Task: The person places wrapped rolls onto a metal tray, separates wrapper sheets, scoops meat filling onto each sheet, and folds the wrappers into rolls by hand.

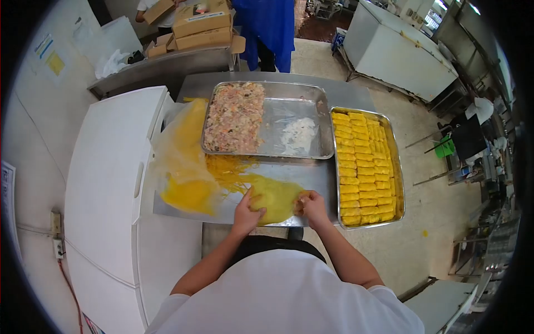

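- Thin yellow sheet (276, 199) at the near edge of the steel table (289, 172), between the two hands.
- Hands apart, one on each side of the sheet. Left hand (248, 214) at its left edge, thumb and forefinger spread against it; cannot tell if they pinch. Right hand (313, 207) has fingertips bunched on its right edge.
- Loose yellow shreds (231, 170) just beyond the left hand, beside a clear plastic bag (186, 158) with more yellow stuff inside.
- Behind the hands' work: steel tray (275, 103), chunky pinkish minced filling (236, 114) in its left part, white paste (300, 136) smeared in the right.
- To the right, a second tray (401, 192) packed with rows of yellow rolls (364, 172).
- White freezer (105, 183) along the left; cardboard boxes (202, 22) at the back.
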Demonstrator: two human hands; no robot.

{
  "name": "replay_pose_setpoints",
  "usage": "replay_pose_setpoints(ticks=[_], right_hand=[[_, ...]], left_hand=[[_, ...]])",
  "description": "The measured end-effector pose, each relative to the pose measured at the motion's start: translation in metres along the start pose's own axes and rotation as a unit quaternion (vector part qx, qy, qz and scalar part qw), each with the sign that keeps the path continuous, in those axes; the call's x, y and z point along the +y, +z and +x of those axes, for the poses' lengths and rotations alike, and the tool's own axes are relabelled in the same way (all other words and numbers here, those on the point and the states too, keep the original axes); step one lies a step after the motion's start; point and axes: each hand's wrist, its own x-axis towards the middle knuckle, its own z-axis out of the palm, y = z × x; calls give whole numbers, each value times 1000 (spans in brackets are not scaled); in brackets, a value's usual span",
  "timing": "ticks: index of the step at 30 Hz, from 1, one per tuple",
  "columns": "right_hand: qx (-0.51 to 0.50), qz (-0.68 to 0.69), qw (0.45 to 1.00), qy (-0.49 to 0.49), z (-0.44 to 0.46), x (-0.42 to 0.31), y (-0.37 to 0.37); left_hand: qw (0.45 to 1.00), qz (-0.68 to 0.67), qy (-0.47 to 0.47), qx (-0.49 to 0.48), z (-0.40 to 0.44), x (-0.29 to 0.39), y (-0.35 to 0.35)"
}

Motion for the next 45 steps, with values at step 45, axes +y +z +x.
replay_pose_setpoints(ticks=[45], right_hand=[[-277,-374,790,-399,-14,-89,27]], left_hand=[[918,265,98,-278,17,173,-18]])
